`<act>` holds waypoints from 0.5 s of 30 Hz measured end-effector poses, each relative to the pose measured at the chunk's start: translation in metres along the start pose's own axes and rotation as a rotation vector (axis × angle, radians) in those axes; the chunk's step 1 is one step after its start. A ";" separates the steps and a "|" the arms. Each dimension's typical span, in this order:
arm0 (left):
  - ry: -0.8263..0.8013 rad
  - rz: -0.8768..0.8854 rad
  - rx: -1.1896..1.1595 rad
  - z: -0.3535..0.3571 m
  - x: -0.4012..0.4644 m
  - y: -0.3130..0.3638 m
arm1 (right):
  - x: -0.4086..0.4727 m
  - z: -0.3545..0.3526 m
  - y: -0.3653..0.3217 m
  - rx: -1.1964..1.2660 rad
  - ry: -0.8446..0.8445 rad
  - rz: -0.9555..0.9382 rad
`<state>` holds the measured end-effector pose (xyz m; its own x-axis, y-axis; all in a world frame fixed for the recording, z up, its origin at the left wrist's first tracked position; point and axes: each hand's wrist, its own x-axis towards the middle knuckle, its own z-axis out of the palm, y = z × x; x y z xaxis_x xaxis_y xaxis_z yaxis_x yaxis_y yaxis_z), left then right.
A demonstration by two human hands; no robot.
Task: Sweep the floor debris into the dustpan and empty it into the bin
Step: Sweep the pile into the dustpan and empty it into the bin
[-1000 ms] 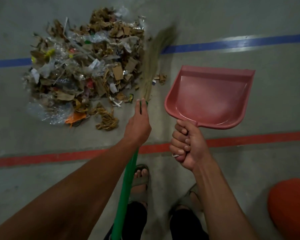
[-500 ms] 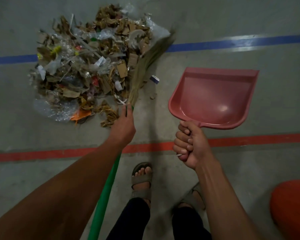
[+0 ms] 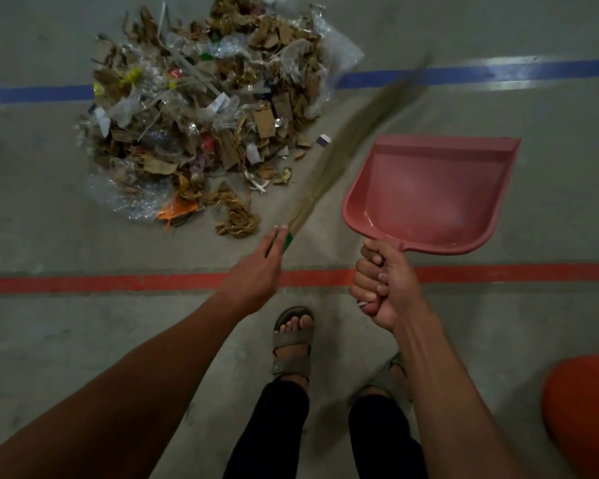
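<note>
Our left grip (image 3: 256, 271) holds the broom (image 3: 353, 133); our right grip (image 3: 384, 281) holds the dustpan (image 3: 429, 191). The pile (image 3: 204, 115) lies left of both.

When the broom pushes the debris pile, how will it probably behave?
The debris pile looks light: cardboard scraps and thin clear plastic. It would likely scatter rather than slide as one. The plastic film may catch on the broom bristles.

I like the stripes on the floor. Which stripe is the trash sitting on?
The blue stripe, farther from the person. The debris pile covers its middle. The red stripe lies nearer the feet, with nothing from the pile on it.
</note>
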<state>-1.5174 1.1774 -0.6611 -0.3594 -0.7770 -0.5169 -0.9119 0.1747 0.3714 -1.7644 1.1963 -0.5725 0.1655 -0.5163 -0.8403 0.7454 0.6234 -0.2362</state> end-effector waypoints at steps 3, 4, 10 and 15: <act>-0.131 0.033 0.116 0.019 0.004 -0.017 | 0.003 0.001 0.001 -0.034 0.008 -0.004; -0.165 -0.005 0.142 0.021 0.006 -0.022 | 0.004 0.000 0.001 -0.049 0.012 -0.004; 0.035 -0.284 0.049 -0.018 0.022 -0.053 | 0.011 0.003 0.006 -0.069 -0.004 0.012; 0.271 -0.228 -0.007 -0.056 0.013 -0.087 | 0.023 0.031 0.015 -0.075 -0.042 0.033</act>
<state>-1.4313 1.1181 -0.6568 -0.0800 -0.9278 -0.3644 -0.9609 -0.0255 0.2757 -1.7297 1.1756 -0.5805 0.2173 -0.5176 -0.8276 0.6892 0.6818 -0.2455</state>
